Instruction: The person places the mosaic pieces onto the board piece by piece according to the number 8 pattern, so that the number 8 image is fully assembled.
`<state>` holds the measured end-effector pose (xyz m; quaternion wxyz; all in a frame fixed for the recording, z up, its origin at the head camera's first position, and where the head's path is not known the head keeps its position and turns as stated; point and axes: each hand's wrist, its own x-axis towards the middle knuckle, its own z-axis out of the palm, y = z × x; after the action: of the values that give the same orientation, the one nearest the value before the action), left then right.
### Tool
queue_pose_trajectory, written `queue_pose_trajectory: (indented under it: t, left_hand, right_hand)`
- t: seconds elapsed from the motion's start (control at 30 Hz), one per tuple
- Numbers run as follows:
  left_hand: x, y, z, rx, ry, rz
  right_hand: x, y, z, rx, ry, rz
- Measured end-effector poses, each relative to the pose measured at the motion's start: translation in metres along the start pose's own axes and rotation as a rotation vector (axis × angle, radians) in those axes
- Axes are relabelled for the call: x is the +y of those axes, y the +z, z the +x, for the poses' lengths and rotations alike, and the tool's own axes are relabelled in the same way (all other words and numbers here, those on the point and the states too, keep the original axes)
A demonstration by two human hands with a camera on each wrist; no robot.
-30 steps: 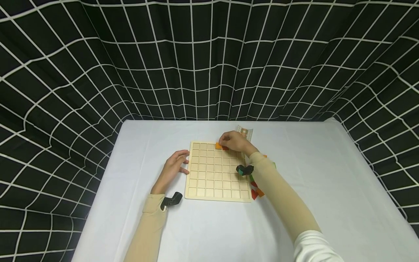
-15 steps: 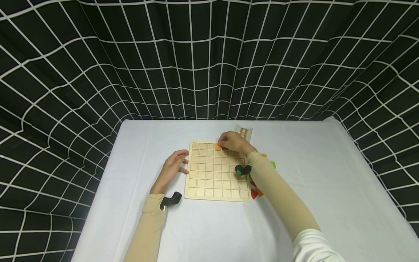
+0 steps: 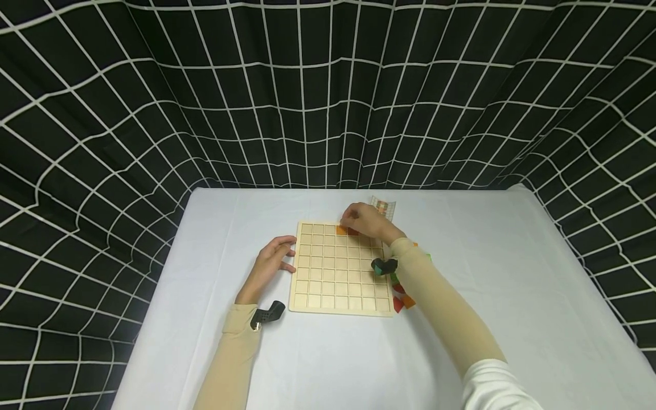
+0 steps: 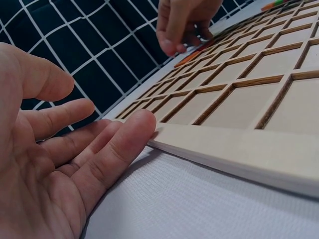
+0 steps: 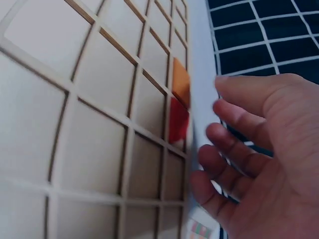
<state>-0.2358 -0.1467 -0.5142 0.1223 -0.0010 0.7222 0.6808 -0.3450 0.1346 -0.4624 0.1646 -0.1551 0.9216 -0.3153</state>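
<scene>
A square wooden grid board (image 3: 329,275) lies on the white table. In its far row sit an orange tile (image 3: 341,230) and a red tile (image 3: 352,232) side by side, each within its own square, as the right wrist view shows. My right hand (image 3: 366,221) hovers just over these two tiles, its fingers loosely bent and holding nothing; the thumb (image 5: 244,89) points toward the orange tile. On the board's left side, my left hand (image 3: 269,262) rests with relaxed, spread fingers, the fingertips (image 4: 142,122) right at the wooden rim.
Several loose red, orange and green pieces (image 3: 398,304) lie along the board's right side, partly under my right forearm. A printed pattern card (image 3: 386,207) lies behind the board at the far right. A black grid-patterned curtain (image 3: 328,114) surrounds the table.
My right hand has lifted slightly off the orange tile, which its fingers were touching before and which now lies in its square. The left hand has stayed at the board's edge.
</scene>
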Motion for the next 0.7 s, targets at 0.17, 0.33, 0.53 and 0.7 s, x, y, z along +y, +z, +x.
queue_pose_trajectory:
  t: [0.17,0.33,0.53,0.7]
  left_hand:
    - [-0.002,0.001,0.001,0.003,-0.005,0.004]
    - [-0.003,0.0,0.001,-0.001,-0.007,0.015]
    - [-0.002,0.001,0.0,-0.008,-0.01,0.018]
    - [-0.001,0.001,-0.001,-0.006,0.001,0.01]
  right_hand:
    - [-0.001,-0.019,-0.01,0.061,-0.001,0.098]
    - [-0.005,-0.041,-0.022,0.094,-0.01,0.121]
    - [-0.012,-0.065,-0.045,0.134,-0.034,0.124]
    - [-0.011,-0.079,-0.061,0.167,-0.036,0.092]
